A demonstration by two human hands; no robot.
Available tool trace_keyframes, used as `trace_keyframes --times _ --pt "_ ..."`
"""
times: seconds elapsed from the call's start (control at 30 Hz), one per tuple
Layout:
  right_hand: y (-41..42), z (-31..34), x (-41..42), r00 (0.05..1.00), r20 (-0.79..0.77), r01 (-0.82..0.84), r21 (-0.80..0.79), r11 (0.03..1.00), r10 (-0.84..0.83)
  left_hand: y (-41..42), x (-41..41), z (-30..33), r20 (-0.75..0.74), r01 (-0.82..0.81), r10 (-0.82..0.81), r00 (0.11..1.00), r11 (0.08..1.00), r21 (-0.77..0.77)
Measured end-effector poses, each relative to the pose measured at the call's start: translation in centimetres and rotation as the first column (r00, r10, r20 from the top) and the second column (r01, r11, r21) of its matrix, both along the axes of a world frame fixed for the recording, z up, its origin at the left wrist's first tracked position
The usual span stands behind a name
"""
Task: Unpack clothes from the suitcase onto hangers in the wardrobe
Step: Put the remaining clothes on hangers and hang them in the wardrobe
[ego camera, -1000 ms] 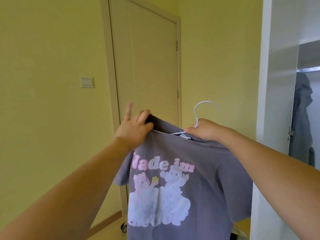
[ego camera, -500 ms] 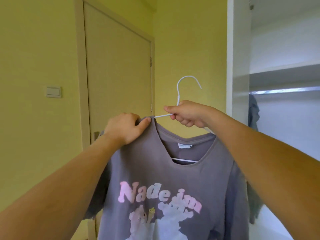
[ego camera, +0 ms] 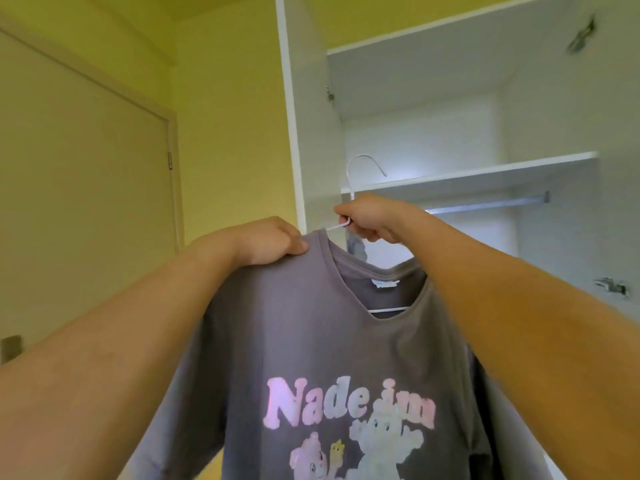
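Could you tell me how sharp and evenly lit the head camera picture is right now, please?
Head view: the t-shirt print is soft but readable; the hinge at top right is smeared; the wardrobe interior glows brighter than the yellow wall; wide-angle bending tilts the wardrobe edges; the hanger hook looks faint against white.

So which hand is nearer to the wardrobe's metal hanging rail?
Right. The right hand grips the hanger just below the rail; the left hand holds the shirt's shoulder, farther left.

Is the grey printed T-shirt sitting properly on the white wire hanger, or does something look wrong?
Nothing looks damaged. The grey printed T-shirt hangs on the white wire hanger, gripped by the right hand; the left hand pinches one shoulder. The hook is not yet on the metal wardrobe rail.
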State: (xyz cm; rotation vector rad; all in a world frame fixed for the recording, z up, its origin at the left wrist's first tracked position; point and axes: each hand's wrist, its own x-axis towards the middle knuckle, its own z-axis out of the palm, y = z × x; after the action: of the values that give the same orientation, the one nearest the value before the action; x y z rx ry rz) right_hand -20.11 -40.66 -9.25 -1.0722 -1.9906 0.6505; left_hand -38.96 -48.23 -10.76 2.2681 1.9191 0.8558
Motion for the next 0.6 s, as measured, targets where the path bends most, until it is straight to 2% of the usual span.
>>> trace_keyframes --times 0.17,0.3,0.47,0.6 --pt "4.2 -1.8 8.4 0.985 -0.078 0.159 0.064 0.985 -0.154 4.5 9.2 -1.2 0.028 0.133 -0.13 0.991 0.981 -0.144" --pt "9.8 -3.6 13.0 0.972 -0.128 0.206 0.075 0.976 -0.195 10.2 15.8 -3.9 -0.01 0.05 -0.05 0.999 0.997 -0.059" --pt "19.2 -6.4 16.8 0.976 -0.044 0.217 0.042 0.975 -0.215 21.1 20.2 -7.8 0.186 -0.044 0.05 0.981 0.998 -0.038" --pt "27.9 -9.1 18.5 0.957 0.027 0.282 0.124 0.951 -0.288 31.1 21.5 -11.1 0.189 -0.108 0.113 0.976 0.993 -0.037"
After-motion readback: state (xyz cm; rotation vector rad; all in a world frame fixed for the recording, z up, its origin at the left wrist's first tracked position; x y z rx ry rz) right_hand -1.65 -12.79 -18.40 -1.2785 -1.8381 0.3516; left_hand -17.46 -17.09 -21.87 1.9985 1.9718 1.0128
